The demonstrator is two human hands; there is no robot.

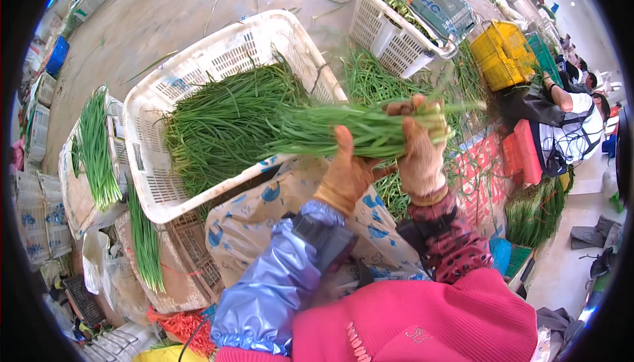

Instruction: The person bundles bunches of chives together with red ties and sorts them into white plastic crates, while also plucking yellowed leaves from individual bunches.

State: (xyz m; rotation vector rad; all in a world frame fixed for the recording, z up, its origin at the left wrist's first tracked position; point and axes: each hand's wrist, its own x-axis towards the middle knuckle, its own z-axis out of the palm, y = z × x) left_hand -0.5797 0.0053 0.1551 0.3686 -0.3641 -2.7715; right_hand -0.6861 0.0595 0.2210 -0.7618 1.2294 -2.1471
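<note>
A bunch of green garlic chives (346, 126), slightly blurred, lies level across both gloved hands. My right hand (421, 149), in a pale knit glove, grips it near its light stem ends. My left hand (346, 169), in an orange-brown glove, is under and against the middle of the bunch, thumb up and fingers apart. The leafy end reaches over the near rim of a white plastic basket (143, 173). Inside that basket is a thick heap of green chives (237, 109).
Two small chive bundles (101, 154) (143, 243) lie at the left. Loose greens (376, 79) cover the floor beyond my hands, near a second white basket (386, 40) and a yellow crate (500, 55). A seated person (569, 114) is at the right. Red plastic twine (188, 330) lies lower left.
</note>
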